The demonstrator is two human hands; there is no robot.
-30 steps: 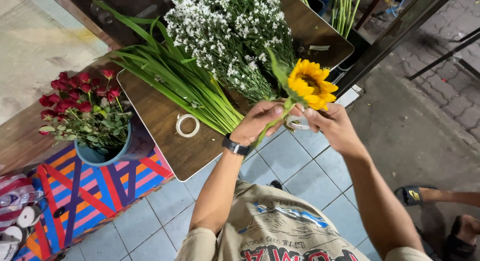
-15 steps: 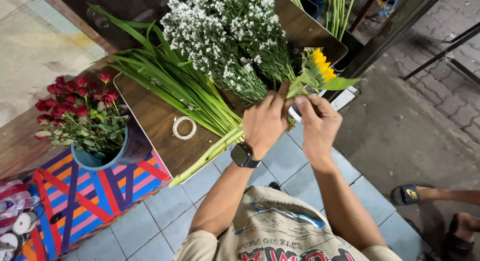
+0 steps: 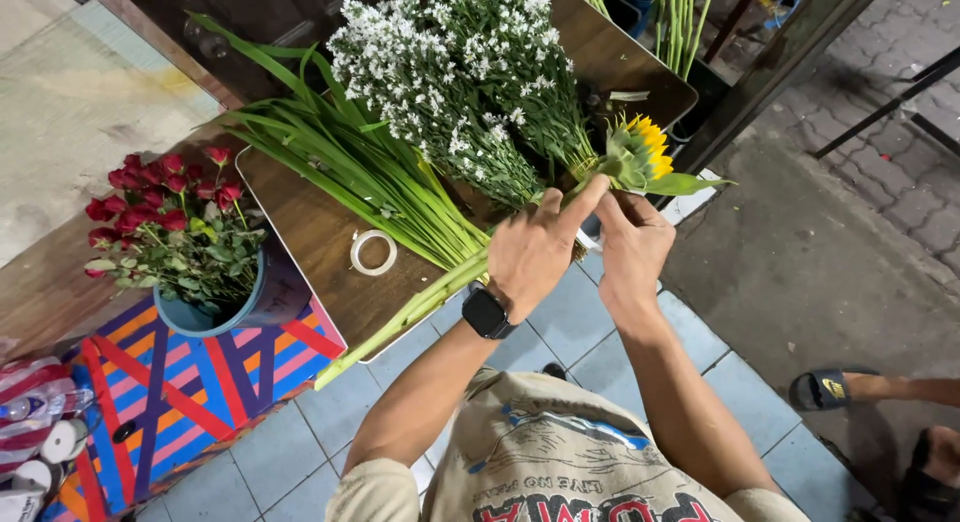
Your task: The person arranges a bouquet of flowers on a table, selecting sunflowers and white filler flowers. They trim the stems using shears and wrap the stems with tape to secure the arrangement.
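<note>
My left hand [image 3: 535, 247], with a black watch on its wrist, grips the stem just below a yellow sunflower [image 3: 640, 157] that lies tilted over the far edge of a brown wooden table [image 3: 320, 247]. My right hand [image 3: 630, 247] pinches the same stem close beside it, over something pale I cannot make out. A bunch of small white flowers [image 3: 450, 72] and long green leaves [image 3: 370, 177] lie on the table just left of my hands. A roll of white tape [image 3: 373, 252] sits on the wood near the leaves.
Red roses in a blue pot [image 3: 190, 247] stand left on a striped, colourful surface [image 3: 190, 392]. Green stems in a bucket [image 3: 680, 22] stand at the back. Another person's sandalled foot [image 3: 850, 390] rests on the pavement at right. Blue floor tiles lie below.
The sunflower has swung from facing up to lying away from me, its back now showing. Both hands have moved closer together on its stem and further over the table.
</note>
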